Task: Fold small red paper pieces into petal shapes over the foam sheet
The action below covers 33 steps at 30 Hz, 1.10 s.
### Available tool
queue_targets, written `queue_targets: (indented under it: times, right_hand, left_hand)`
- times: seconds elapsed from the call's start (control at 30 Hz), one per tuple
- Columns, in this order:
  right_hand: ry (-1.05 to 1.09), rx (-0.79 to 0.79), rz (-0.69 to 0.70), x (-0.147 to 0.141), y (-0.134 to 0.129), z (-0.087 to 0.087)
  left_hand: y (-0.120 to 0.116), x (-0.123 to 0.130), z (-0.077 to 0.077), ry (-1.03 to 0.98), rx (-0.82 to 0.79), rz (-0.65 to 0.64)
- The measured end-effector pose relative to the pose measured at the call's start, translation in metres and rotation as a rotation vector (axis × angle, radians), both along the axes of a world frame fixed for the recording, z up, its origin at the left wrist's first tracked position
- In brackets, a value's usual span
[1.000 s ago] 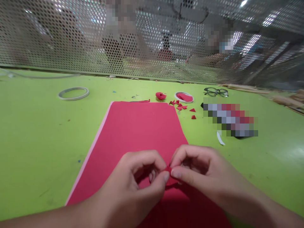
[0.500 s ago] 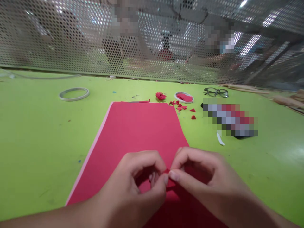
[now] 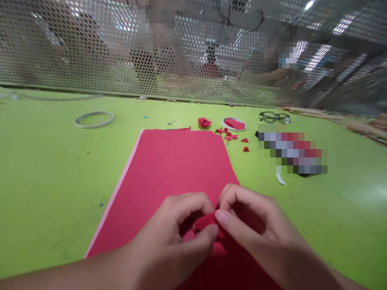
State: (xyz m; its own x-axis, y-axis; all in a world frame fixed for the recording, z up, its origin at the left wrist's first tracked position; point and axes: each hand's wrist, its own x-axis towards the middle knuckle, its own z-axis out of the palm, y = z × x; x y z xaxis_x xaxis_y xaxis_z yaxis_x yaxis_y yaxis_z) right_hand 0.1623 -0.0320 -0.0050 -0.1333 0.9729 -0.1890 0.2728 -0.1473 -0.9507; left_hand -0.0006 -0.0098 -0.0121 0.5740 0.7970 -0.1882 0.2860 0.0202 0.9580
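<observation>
Between my two hands is a small piece of red paper point(image 3: 205, 221), partly hidden by the fingers. My left hand point(image 3: 184, 229) pinches its lower side with thumb and fingers. The thumb and forefinger of my right hand point(image 3: 248, 217) pinch its upper right end. Both hands are just above a stack of red paper sheets point(image 3: 178, 165) with a pale edge along its left side. Past the far right corner of the stack lie several small folded red paper triangles point(image 3: 231, 137). A round pleated red paper piece point(image 3: 204, 122) sits just behind the stack.
On the green table point(image 3: 48, 169) are a white ring point(image 3: 94, 120), another white ring point(image 3: 224, 123) with red paper pieces inside, eyeglasses point(image 3: 274, 117), a blurred-out dark-edged object point(image 3: 292, 153) and a white strip point(image 3: 280, 179). A perforated metal panel point(image 3: 105, 52) bounds the back; people show behind it.
The red paper between my fingers has turned, and a longer strip of it now shows toward the left hand. My right hand has risen slightly; the left has shifted a little right.
</observation>
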Motion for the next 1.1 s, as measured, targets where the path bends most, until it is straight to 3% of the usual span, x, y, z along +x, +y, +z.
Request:
queue_targets:
  times: [0.1,0.23,0.33,0.43,0.53,0.63,0.73,0.97,1.1]
  right_hand:
    - [-0.061,0.046,0.075,0.003,0.001,0.006]
    - [-0.131,0.071,0.071,0.008,0.002,0.007]
    - [-0.045,-0.065,0.072,0.007,0.001,0.004]
    - [0.101,-0.207,0.125,0.004,0.001,0.002]
    - [0.166,-0.263,0.051,0.003,0.0,0.003]
    - [0.16,-0.218,-0.036,0.003,0.0,0.002]
    - [0.122,-0.183,-0.029,0.003,0.0,0.001]
    - [0.083,0.114,-0.082,0.01,0.0,-0.001]
    - [0.089,0.157,-0.115,0.011,0.0,-0.003]
  left_hand:
    - [-0.001,-0.002,-0.001,-0.002,0.06,-0.049]
    - [0.002,-0.002,0.001,-0.058,-0.004,0.053]
    - [0.004,-0.001,0.002,-0.126,-0.04,0.123]
    - [0.005,0.001,0.003,-0.134,-0.032,0.102]
    - [0.005,0.002,0.002,-0.166,-0.069,0.142]
    - [0.005,0.002,0.001,-0.234,-0.163,0.162]
    - [0.005,0.001,0.0,-0.22,-0.243,0.151]
    - [0.004,0.0,0.0,-0.174,-0.135,0.134]
    - [0.003,0.001,0.001,-0.126,-0.081,0.126]
